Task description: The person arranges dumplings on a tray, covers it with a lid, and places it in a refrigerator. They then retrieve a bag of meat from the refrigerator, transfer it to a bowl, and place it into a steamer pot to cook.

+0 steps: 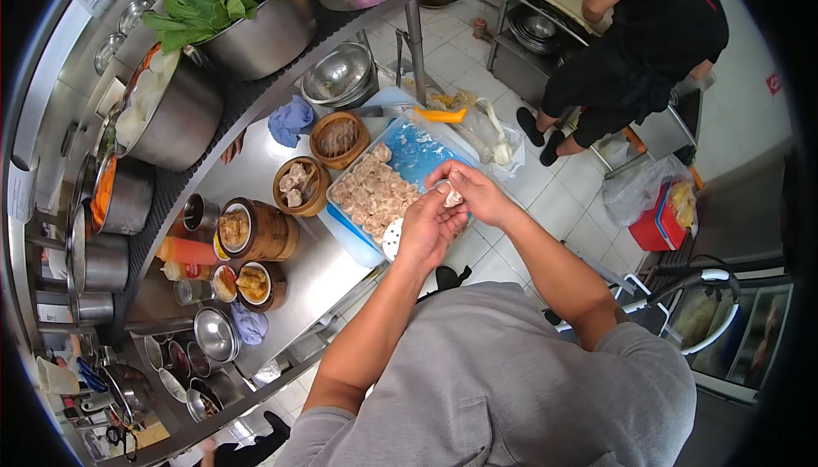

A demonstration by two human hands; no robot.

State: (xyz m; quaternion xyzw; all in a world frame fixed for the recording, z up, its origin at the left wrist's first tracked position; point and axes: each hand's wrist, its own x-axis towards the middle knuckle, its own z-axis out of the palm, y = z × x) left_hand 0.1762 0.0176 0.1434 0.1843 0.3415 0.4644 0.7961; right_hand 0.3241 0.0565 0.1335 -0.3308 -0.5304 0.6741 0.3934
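Observation:
A small pale dumpling (452, 198) is held up between my two hands over the near end of a plastic tray. My right hand (481, 193) pinches it with thumb and fingers. The curled fingers of my left hand (429, 227) close around its other side. In the tray, rows of similar meat dumplings (371, 191) lie together, and the blue base (417, 153) shows speckled with pale bits. A white round sheet with holes (392, 239) sits by my left wrist, partly covered. An orange-handled tool (441, 115) rests at the tray's far edge.
Bamboo steamers (341, 139) with food stand left of the tray on the steel counter (311, 271). Large pots (170, 118) line the raised shelf. Metal bowls (339, 75) are stacked behind. A co-worker (639, 32) stands at upper right, near a red cooler box (660, 220).

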